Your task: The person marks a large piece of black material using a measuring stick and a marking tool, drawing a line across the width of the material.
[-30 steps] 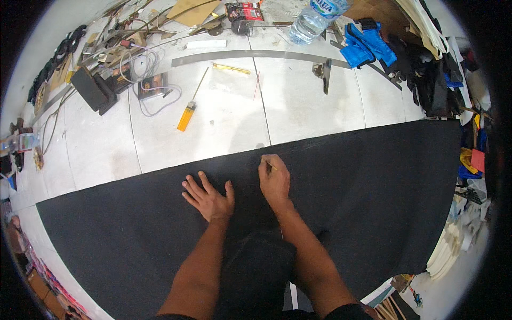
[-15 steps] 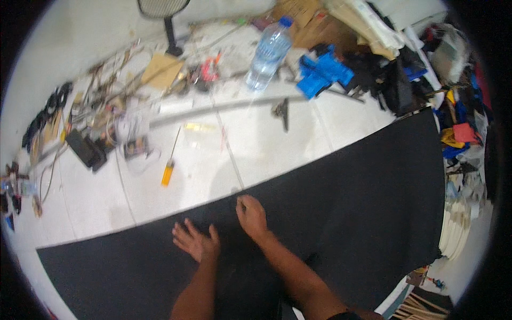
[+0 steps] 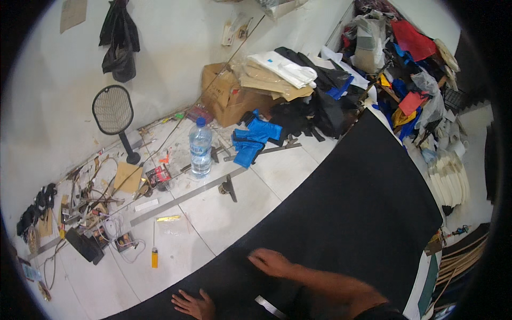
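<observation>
A large black sheet (image 3: 341, 213) of smooth material lies over the white tiled floor. My left hand (image 3: 193, 308) rests on it near its long edge, fingers spread, nothing in them; the lower frame edge cuts off the wrist. Further right, my right hand (image 3: 270, 262) is above or on the sheet with its fingers curled together, slightly blurred. Whatever it may hold is hidden. A short shiny metal strip (image 3: 269, 308) shows on the black between my forearms.
Beyond the sheet's edge lie a yellow-handled screwdriver (image 3: 154, 258), a long metal ruler (image 3: 186, 197) and a water bottle (image 3: 200, 149). Cables and clutter (image 3: 90, 197) line the wall by a racket-shaped swatter (image 3: 113, 109). Blue fabric (image 3: 250, 140), a cardboard box (image 3: 218, 96) and material piles stand at the back.
The view has swung up and right, showing more wall and piles. My right hand has shifted away from the sheet's edge; my left stays spread on the sheet.
</observation>
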The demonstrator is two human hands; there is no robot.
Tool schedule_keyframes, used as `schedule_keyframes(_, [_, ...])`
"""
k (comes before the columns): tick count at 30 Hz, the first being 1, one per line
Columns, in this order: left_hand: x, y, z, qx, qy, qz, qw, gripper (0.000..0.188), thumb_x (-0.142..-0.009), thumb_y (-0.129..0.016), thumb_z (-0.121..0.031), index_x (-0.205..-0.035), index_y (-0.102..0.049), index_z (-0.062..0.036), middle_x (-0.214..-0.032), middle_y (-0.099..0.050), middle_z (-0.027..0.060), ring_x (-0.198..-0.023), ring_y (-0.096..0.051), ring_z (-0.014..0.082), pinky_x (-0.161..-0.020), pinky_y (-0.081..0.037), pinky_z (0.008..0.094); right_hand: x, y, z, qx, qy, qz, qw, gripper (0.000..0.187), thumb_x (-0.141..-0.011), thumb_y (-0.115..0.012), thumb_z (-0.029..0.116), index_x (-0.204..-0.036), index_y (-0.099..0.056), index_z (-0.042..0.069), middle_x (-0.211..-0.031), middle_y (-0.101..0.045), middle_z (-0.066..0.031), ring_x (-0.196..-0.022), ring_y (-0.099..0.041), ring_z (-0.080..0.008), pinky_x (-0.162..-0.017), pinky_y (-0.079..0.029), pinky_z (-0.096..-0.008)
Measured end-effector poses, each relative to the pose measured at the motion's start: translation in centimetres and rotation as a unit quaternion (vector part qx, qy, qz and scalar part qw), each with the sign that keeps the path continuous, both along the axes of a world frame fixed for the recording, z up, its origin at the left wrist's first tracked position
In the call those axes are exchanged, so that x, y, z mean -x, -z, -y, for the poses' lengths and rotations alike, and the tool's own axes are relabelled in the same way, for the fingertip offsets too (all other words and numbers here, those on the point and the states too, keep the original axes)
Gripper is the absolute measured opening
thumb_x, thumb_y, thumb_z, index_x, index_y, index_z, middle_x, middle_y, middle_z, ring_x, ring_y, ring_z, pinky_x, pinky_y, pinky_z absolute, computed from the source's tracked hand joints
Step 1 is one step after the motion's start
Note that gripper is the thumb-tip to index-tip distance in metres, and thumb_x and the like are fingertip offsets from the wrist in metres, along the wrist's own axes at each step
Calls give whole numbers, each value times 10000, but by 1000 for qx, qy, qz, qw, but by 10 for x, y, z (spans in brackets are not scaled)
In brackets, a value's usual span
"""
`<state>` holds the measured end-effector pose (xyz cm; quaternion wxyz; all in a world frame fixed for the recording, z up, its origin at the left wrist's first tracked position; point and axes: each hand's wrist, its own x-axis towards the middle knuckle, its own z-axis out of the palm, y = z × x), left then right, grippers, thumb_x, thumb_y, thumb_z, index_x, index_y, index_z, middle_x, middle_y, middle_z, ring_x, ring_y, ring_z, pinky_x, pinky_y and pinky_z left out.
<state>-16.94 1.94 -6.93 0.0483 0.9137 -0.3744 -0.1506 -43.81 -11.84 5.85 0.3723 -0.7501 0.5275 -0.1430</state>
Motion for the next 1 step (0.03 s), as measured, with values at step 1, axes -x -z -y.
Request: schedule_keyframes(1, [0, 1, -1, 10, 3, 13, 1000, 890, -922, -615, -479, -1565, -216, -10, -1629, -114, 288, -1530, -37, 445, -1217, -24, 620, 20, -10, -7, -50, -80, -61, 994, 353, -1026, -565, 359, -1259, -647, 108, -1223, -637, -249, -1208, -614, -319, -1082, -448, -431])
